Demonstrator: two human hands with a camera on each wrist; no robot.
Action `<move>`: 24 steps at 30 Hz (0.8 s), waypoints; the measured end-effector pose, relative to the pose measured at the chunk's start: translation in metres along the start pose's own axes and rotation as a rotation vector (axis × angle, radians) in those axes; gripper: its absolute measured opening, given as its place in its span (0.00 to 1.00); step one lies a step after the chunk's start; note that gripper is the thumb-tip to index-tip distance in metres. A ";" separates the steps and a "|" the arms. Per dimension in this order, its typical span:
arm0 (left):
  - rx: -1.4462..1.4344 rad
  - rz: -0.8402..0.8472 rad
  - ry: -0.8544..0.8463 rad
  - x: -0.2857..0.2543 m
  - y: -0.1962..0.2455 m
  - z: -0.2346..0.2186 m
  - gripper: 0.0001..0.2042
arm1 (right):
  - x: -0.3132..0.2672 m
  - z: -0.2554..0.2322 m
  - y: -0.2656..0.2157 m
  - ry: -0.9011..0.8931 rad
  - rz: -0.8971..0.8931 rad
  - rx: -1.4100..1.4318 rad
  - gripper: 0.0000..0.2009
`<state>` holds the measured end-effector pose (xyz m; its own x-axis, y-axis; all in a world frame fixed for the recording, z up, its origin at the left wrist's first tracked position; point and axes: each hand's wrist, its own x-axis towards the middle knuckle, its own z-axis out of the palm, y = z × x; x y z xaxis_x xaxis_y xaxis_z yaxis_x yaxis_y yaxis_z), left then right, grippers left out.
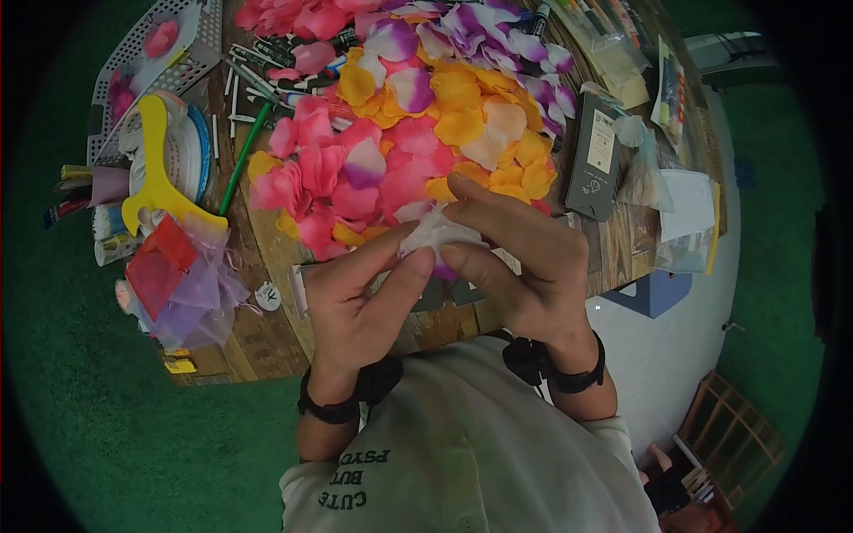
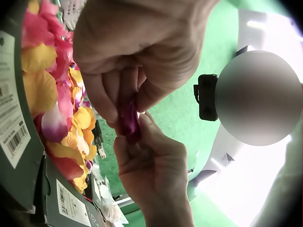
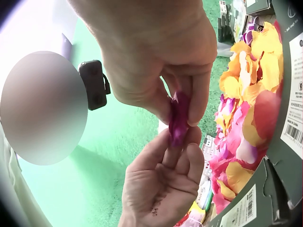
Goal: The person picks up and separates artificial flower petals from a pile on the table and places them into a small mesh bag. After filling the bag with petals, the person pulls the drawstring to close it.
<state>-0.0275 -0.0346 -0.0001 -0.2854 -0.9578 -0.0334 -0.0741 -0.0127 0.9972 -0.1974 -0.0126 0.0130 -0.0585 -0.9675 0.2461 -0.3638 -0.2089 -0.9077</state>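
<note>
My left hand (image 1: 360, 298) and right hand (image 1: 529, 266) meet in front of my chest and pinch a white-and-purple artificial petal (image 1: 437, 233) between thumbs and fingers. From above, its pale, crumpled part shows between the fingertips. In the left wrist view, the petal's purple underside (image 2: 130, 120) hangs folded between the two hands. The right wrist view shows the same purple fold (image 3: 179, 120), the fingertips of both hands right at its edges. Past the hands lies a heap of pink petals (image 1: 418, 142), with yellow petals (image 1: 458, 89) and purple-white petals (image 1: 395, 40) among them.
Dark grey boxes (image 1: 593, 160) with white labels edge the heap. On the left stand a yellow Y-shaped piece (image 1: 157, 160), sheer purple pouches (image 1: 200, 298), a green stick (image 1: 246, 160) and a white perforated basket (image 1: 111, 75). Several markers (image 1: 258, 84) lie behind; plastic packets (image 1: 684, 213) sit right.
</note>
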 end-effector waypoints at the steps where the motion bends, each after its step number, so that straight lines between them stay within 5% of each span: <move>1: -0.013 0.013 -0.017 0.001 0.000 0.000 0.12 | 0.000 -0.001 0.000 -0.007 0.028 0.053 0.13; 11: -0.225 -0.068 0.016 0.002 0.006 0.006 0.11 | -0.002 -0.001 0.003 0.000 0.075 0.055 0.08; 22: -0.156 -0.069 -0.031 0.005 -0.001 0.001 0.09 | 0.000 0.005 0.010 0.080 -0.117 -0.105 0.10; 24: -0.149 -0.066 -0.055 0.005 0.001 0.000 0.09 | 0.000 0.002 0.004 0.059 0.012 -0.031 0.12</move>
<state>-0.0292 -0.0398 0.0005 -0.3364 -0.9365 -0.0991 0.0469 -0.1217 0.9915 -0.1971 -0.0138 0.0089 -0.1175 -0.9595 0.2559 -0.3916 -0.1921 -0.8999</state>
